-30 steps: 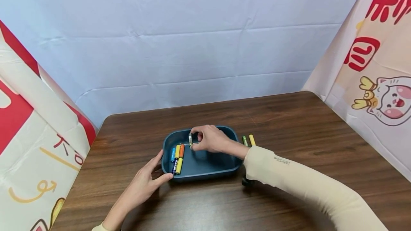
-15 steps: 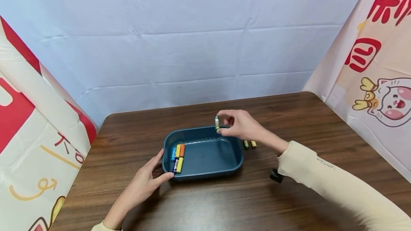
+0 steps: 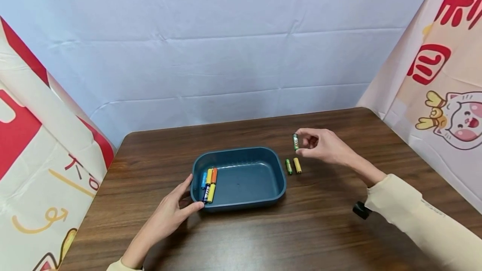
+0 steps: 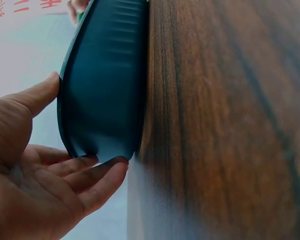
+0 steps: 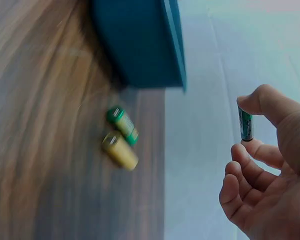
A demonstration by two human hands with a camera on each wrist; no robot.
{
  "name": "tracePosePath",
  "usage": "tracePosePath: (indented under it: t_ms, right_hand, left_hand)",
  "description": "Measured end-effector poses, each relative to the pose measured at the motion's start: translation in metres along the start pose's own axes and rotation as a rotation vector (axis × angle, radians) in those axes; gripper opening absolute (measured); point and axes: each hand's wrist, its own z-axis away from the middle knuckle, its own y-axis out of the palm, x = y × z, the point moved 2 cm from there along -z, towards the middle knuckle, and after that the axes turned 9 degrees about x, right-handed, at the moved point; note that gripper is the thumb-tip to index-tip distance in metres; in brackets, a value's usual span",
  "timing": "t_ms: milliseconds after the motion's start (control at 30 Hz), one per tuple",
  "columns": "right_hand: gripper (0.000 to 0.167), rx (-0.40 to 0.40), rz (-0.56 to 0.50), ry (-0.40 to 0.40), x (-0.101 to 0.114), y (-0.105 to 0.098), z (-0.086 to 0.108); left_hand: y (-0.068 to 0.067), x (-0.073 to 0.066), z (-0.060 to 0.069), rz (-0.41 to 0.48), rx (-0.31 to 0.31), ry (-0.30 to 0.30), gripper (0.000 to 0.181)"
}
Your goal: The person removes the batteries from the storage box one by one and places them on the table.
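My right hand [image 3: 325, 147] pinches a green-and-white battery [image 3: 295, 141] between thumb and fingertip, above the table to the right of a dark blue tray [image 3: 241, 205]. The right wrist view shows this battery [image 5: 246, 125] held by its two ends, the other fingers loosely bent. Below it on the table lie a green battery [image 3: 288, 166] and a yellow battery [image 3: 297, 165], side by side and slightly apart. At the tray's near left corner my left hand [image 3: 169, 212] holds the tray, thumb on the rim and fingers against the outer wall.
Several batteries lie together at the tray's left end, among them an orange battery [image 3: 214, 175] and a blue battery [image 3: 203, 180]. The brown wooden table [image 3: 241, 241] reaches back to a pale cloth backdrop [image 3: 226, 53]. Printed cloths hang at both sides.
My right hand has lifted the green-and-white battery out of the tray and carried it right, past the rim, over the two batteries on the table. The left hand has stayed put.
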Motion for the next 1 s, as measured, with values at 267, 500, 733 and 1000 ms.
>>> tracePosePath:
  t_ms: [267, 500, 733, 1000]
  right_hand:
    - [0.037, 0.016, -0.012, 0.006, -0.035, 0.002, 0.017]
    - [0.045, 0.044, 0.011, -0.003, -0.055, 0.014, 0.022]
    - [0.044, 0.109, -0.002, 0.018, -0.069, 0.026, 0.024]
    - [0.039, 0.139, 0.004, 0.023, -0.078, 0.034, 0.023]
  left_hand:
    - [0.0, 0.0, 0.0, 0.001, -0.004, 0.004, 0.088]
    - [0.001, 0.001, 0.0, 0.015, -0.006, 0.01, 0.087]
    - [0.001, 0.003, -0.001, 0.004, -0.009, 0.003, 0.088]
    - [0.002, 0.003, -0.002, -0.01, -0.015, -0.025, 0.087]
